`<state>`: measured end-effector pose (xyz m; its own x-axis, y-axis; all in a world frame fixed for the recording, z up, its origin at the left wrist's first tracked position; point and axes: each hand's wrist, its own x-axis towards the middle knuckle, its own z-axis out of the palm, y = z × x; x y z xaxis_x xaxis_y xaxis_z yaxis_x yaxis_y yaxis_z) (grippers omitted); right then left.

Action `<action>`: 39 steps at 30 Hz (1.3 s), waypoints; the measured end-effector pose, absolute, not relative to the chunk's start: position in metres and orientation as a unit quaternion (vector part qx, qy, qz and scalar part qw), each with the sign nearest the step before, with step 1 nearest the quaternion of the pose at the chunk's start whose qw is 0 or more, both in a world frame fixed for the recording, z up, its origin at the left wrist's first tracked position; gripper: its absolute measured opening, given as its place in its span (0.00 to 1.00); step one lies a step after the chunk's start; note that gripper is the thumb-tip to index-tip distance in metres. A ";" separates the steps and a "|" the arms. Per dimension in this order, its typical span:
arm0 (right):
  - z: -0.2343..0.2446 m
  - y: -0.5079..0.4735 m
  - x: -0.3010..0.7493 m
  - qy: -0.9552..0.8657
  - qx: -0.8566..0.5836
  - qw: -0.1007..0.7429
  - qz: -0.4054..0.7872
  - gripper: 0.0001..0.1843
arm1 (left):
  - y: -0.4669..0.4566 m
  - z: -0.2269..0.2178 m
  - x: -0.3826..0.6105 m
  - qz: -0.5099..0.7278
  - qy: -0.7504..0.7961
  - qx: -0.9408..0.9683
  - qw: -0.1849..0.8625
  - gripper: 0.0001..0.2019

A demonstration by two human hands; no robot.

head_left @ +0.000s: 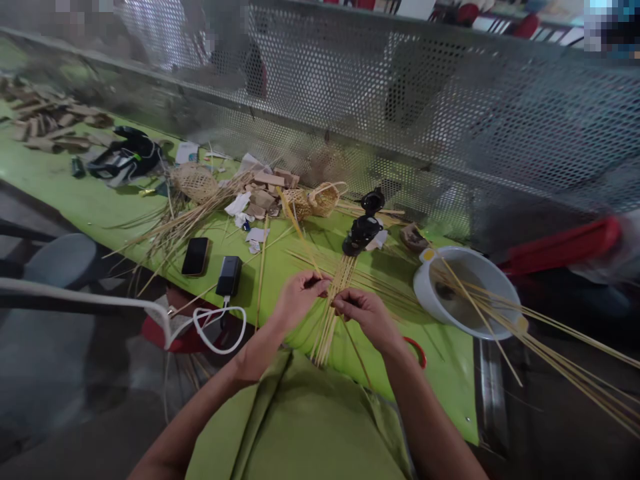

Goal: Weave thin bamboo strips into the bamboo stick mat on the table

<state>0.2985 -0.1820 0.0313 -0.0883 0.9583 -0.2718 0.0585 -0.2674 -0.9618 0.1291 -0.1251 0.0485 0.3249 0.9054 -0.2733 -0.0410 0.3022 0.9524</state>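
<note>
bamboo strips [331, 313] | thin, pale yellow, bundled | flat on green table, pinched mid-length, ends fanned

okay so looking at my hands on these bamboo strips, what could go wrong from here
The long strips resting in the white basin stick out well past the table edge; a bump could tip or drag it. The bundle of strips between your left hand and right hand has thin edges that might cut fingers. The white cable loops off the edge from the power bank and could snag.
</note>
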 end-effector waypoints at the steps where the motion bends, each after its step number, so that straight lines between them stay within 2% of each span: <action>1: 0.031 -0.182 0.299 -0.467 -0.548 0.387 0.576 0.17 | -0.125 0.048 0.130 0.353 0.461 0.472 0.663 0.06; 5: 0.029 -0.185 0.301 -0.480 -0.552 0.388 0.561 0.15 | -0.127 0.044 0.132 0.347 0.460 0.467 0.671 0.02; 14: 0.035 -0.190 0.300 -0.526 -0.600 0.379 0.468 0.12 | -0.128 0.040 0.135 0.340 0.460 0.458 0.680 0.04; 23: 0.033 -0.188 0.304 -0.519 -0.557 0.374 0.530 0.14 | -0.131 0.046 0.136 0.341 0.454 0.432 0.700 0.04; 25: 0.032 -0.188 0.305 -0.534 -0.556 0.369 0.519 0.13 | -0.132 0.045 0.136 0.341 0.451 0.426 0.706 0.02; 31: 0.034 -0.192 0.303 -0.562 -0.575 0.361 0.472 0.12 | -0.135 0.046 0.134 0.340 0.449 0.446 0.696 0.06; 39: 0.035 -0.196 0.299 -0.581 -0.586 0.372 0.425 0.10 | -0.136 0.047 0.134 0.349 0.448 0.432 0.700 0.05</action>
<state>0.2995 -0.1955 0.0349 -0.0362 0.9971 -0.0664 0.3653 -0.0487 -0.9296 0.1345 -0.1358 0.0475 0.3549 0.8766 -0.3251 -0.1023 0.3820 0.9185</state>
